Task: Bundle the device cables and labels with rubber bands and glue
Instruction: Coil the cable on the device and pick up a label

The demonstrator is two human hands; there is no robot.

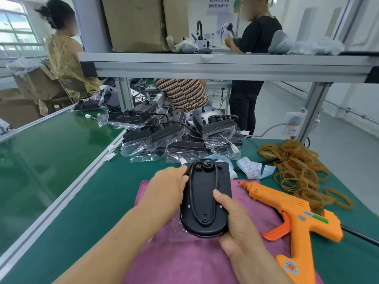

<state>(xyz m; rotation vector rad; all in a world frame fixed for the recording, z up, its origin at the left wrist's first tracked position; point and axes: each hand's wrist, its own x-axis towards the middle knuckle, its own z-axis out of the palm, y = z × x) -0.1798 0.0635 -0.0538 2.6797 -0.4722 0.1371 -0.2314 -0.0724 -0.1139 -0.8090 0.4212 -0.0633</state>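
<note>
On pink cloth (184, 263), device (202, 201) between left hand (166, 187) and right hand (235, 224)

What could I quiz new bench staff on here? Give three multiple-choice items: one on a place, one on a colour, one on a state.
1. Where does the glue gun lie?
A. right of the device
B. behind the device
C. left of the device

2. What colour is the cloth under the device?
A. yellow
B. pink
C. white

3. What is the right hand doing?
A. hanging idle
B. gripping the device's near end
C. holding the glue gun

Key:
1. A, the orange gun lies to the device's right, partly on the cloth.
2. B, pink fabric shows all round the device.
3. B, the thumb presses the device's top and the palm wraps its near right edge.
</note>
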